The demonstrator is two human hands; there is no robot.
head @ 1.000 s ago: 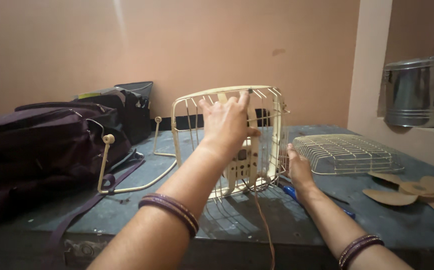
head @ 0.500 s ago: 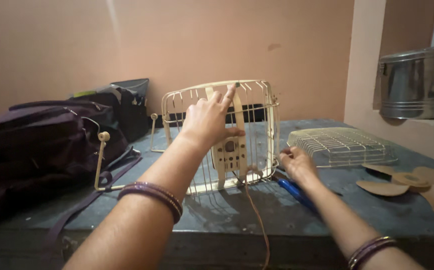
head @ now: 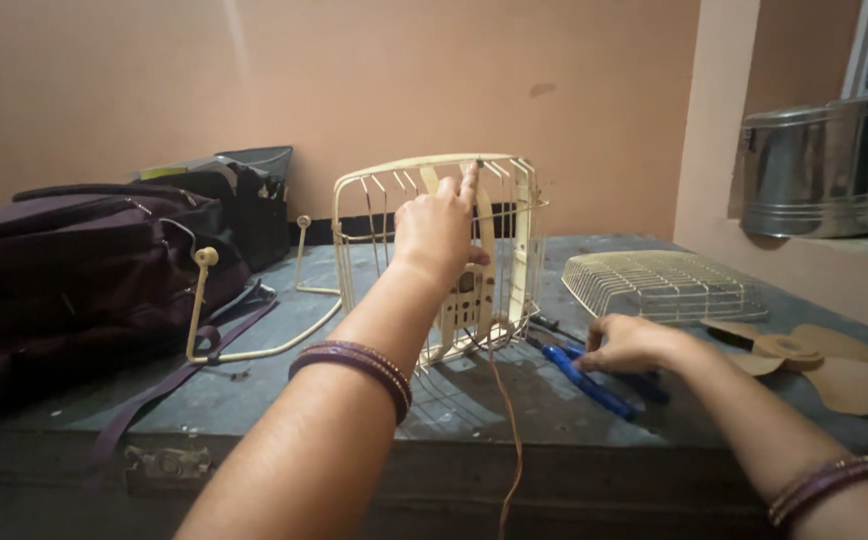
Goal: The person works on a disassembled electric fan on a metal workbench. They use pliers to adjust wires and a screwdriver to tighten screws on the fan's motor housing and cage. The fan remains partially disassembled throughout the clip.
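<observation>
Left hand (head: pixel 441 228) fingers grip upright fan cage (head: pixel 434 255) top. Right hand (head: pixel 626 346) closes on blue pliers (head: pixel 584 380). Front grille (head: pixel 664 285), blades (head: pixel 834 365) already off, on bench (head: pixel 284 390).

We find no packages, signs or screens here. We see no labels on any item either.

- My right hand (head: pixel 626 345) has come off the lower right edge of the cream wire fan guard (head: pixel 434 255) and dropped to the tabletop right of it, now on the blue-handled pliers (head: pixel 589 380).
- My left hand (head: pixel 439 232) moved from a flat spread across the guard's top to a loose grip, forefinger up on the top rim.
- Guard now stands more upright.
</observation>
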